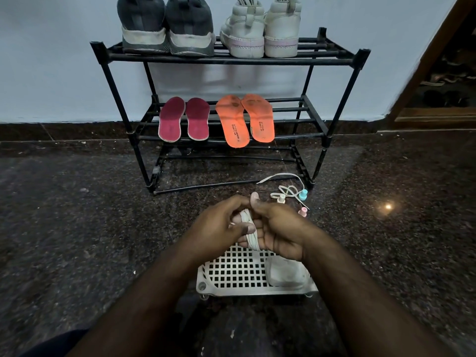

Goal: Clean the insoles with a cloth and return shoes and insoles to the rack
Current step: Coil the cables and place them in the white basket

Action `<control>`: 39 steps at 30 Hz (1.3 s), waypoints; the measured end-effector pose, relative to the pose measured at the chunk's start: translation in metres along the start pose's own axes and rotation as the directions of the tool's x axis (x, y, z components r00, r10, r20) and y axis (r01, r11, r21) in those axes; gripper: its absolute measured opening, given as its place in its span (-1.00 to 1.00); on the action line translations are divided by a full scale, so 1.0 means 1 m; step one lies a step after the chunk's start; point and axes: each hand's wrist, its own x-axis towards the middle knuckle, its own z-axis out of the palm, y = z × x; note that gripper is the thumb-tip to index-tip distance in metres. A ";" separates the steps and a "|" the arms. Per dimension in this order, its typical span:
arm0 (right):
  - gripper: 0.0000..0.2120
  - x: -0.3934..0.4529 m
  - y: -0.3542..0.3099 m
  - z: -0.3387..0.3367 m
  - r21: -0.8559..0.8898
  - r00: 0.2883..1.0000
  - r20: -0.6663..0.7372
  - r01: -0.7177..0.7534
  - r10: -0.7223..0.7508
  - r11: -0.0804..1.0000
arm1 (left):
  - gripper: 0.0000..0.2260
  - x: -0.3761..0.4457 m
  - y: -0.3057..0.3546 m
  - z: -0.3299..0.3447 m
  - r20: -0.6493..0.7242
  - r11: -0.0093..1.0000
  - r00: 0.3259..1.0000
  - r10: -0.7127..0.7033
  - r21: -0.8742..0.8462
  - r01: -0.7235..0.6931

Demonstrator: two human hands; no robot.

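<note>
A black rack (pixel 334 57) stands against the wall. On its top shelf sit a pair of dark grey shoes (pixel 164 27) and a pair of white shoes (pixel 262 29). The middle shelf carries two maroon insoles (pixel 184 119) and two orange insoles (pixel 244 119). In front, above a white perforated tray (pixel 231 271), my left hand (pixel 219 225) and my right hand (pixel 275 228) meet. A white shoelace (pixel 248 228) is wound around the fingers of my right hand, and my left hand pinches it. A folded white cloth (pixel 286 274) lies on the tray.
A loose white shoelace (pixel 280 176) and three small pastel pegs (pixel 304 195) lie on the dark granite floor by the rack's right foot. A wooden door frame (pixel 432 60) is at the right. The rack's bottom shelf holds nothing.
</note>
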 end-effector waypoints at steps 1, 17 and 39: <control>-0.51 0.000 0.001 0.000 -0.019 1.000 0.001 -0.016 0.016 1.000 | -0.67 0.000 -0.001 0.000 0.023 1.000 1.000 -0.013 -0.017 0.013; -0.39 -0.005 -0.004 -0.011 -0.046 0.994 0.034 -0.100 0.102 0.994 | -0.82 0.001 -0.005 0.004 0.092 0.987 0.985 0.143 0.064 -0.149; -0.49 -0.011 -0.012 -0.022 -0.059 0.989 0.065 -0.130 0.133 0.990 | -0.84 0.001 -0.009 0.010 0.150 0.895 0.953 0.263 0.332 -0.299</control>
